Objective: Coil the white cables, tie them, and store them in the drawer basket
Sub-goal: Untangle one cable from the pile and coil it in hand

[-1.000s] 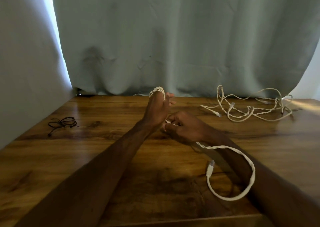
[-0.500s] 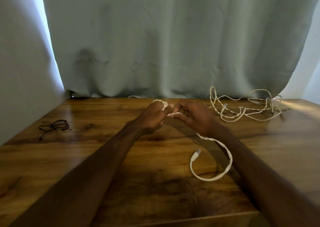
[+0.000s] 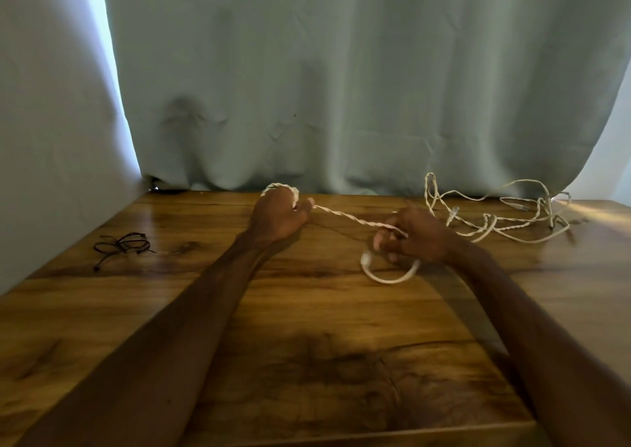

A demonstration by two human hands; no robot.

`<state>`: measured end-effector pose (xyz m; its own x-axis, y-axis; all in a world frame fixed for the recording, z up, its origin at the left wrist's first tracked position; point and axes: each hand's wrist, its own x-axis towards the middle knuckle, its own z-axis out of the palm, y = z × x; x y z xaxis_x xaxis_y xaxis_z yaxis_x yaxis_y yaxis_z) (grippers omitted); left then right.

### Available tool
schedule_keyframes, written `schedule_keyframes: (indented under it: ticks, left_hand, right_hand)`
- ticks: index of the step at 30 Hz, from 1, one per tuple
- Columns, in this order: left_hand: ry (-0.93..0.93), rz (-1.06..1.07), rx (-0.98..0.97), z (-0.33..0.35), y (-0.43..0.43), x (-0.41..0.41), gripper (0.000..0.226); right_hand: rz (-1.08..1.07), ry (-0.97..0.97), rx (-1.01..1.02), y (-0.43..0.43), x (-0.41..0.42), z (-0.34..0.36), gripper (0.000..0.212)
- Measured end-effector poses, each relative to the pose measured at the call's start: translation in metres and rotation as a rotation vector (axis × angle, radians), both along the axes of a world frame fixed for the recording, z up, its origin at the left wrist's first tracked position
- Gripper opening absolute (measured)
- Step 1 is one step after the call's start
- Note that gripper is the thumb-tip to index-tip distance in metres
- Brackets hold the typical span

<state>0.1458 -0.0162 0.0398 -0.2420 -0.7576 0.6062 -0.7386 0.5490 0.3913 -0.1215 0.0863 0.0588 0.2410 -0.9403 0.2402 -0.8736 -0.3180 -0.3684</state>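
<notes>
L hand is up over the far-middle of the table, fingers curled tight, gripping the cable. A loop of it shows over the knuckles; how many turns, can't tell. From there the cable runs taut & twisted, sloping down to the R hand, which pinches it btwn thumb & fingers, the rest of the fingers curled in. Below the R hand the tail droops in a small loop down to the wood, w/ the connector at the loop's left end, just by the fingertips. So the cable is in both hands, stretched btwn them, above the tabletop. Back-right, behind the R hand, the pile of other white cables lies loose & tangled, right up near the curtain; neither hand touches it. Far left on the table there's a thin dark cord in a loose bunch, well apart from hands & cables.
</notes>
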Motion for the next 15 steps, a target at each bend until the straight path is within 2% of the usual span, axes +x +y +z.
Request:
schedule_keyframes:
  ticks: [3, 5, 7, 11, 15]
  left_hand:
    - [0.056, -0.022, 0.128, -0.009, -0.002, 0.006, 0.049]
    - [0.057, -0.084, 0.197, -0.008, 0.006, -0.002, 0.046]
    - [0.102, -0.159, 0.268, -0.004, 0.015, -0.014, 0.046]
    - [0.213, -0.372, 0.376, -0.003, 0.028, -0.034, 0.046]
    - [0.376, -0.474, 0.537, 0.003, 0.038, -0.040, 0.048]
  right_hand:
    - [-0.076, 0.026, -0.081, -0.004, 0.000, -0.001, 0.006]
    - [-0.112, 0.096, -0.149, -0.005, 0.007, -0.002, 0.037]
    - [-0.079, 0.155, -0.212, -0.003, 0.017, -0.002, 0.047]
    - [0.056, 0.041, -0.247, -0.001, 0.031, -0.004, 0.026]
    - [0.111, 0.000, -0.405, 0.005, 0.034, 0.002, 0.020]
